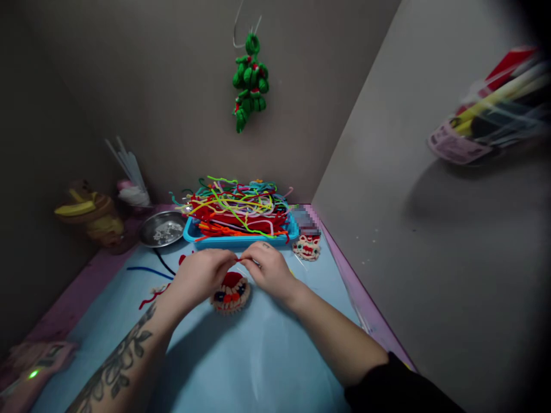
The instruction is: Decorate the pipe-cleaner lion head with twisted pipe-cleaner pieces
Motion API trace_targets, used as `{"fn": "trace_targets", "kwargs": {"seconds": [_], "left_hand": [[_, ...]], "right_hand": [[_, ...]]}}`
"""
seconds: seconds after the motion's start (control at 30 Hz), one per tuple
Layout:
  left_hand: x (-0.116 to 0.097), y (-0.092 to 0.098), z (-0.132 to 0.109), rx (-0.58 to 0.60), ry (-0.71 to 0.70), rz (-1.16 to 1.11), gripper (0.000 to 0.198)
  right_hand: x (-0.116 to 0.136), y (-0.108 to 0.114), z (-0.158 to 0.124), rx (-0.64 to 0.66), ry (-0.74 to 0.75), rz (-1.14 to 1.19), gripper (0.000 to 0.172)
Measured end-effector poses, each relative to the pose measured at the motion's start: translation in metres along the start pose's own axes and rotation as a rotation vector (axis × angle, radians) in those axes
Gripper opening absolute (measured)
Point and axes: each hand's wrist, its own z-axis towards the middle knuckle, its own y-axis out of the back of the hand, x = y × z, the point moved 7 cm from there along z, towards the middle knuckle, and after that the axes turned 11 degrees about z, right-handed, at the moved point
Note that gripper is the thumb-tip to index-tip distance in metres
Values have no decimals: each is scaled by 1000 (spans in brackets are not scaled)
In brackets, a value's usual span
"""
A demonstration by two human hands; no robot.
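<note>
My left hand (pixel 205 274) and my right hand (pixel 270 274) meet fingertip to fingertip above the mat. Both pinch a short piece of red pipe cleaner (pixel 239 260); most of it is hidden by the fingers. Just below them on the mat lies a round face made of fuzzy stems (pixel 230 299), with a red top, dark eyes and a beige fringe. Partly behind my left forearm are a blue pipe cleaner (pixel 148 270), a black one (pixel 164 261) and a wavy red one (pixel 148 301).
Behind the hands stands a blue tray (pixel 241 241) heaped with coloured pipe cleaners, a metal bowl (pixel 148 232) to its left. A similar face (pixel 307 249) lies at right. Green ornaments (pixel 249 83) hang on the wall; a filled holder (pixel 460 143) juts from the right wall.
</note>
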Motion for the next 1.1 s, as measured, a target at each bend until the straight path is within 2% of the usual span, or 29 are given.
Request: {"fn": "trace_targets", "kwargs": {"seconds": [0.1,0.2,0.27,0.33,0.4,0.43,0.47,0.53,0.67,0.77,0.83,0.93,1.03,1.1], "left_hand": [[-6,-4,-1,15,-33,-38,29],[-4,-4,-1,4,-30,-63,30],[4,2,-1,-35,12,-87,30],[12,11,-1,-85,59,-130,32],[17,18,-1,-135,86,-198,33],[18,20,-2,-153,91,-239,33],[19,21,-2,-166,94,-274,33],[18,19,-1,-163,100,-313,32],[15,15,0,-125,129,-365,29],[18,18,-2,-103,218,-574,27],[21,21,-6,-98,311,-825,27],[18,19,-12,-98,453,-1294,30],[1,9,-15,-48,552,-1578,36],[-21,0,-14,82,523,-1657,46]], "right_hand": [[1,-2,1,18,-23,-25,15],[-11,19,6,77,-96,-30,13],[-35,57,7,19,-209,-122,28],[-72,110,-1,-132,-431,-334,27],[-112,147,-17,-129,-670,-537,23],[-131,156,-25,-80,-766,-579,22],[-148,159,-34,-25,-848,-578,21],[-169,157,-44,26,-897,-558,18],[-183,150,-51,33,-940,-551,13],[-166,161,-45,3,-938,-555,15],[-138,172,-37,-74,-869,-557,16],[-61,182,-14,-373,-417,-371,12],[7,165,-5,-456,-74,-185,8],[39,145,-5,-451,94,-115,7]]}}
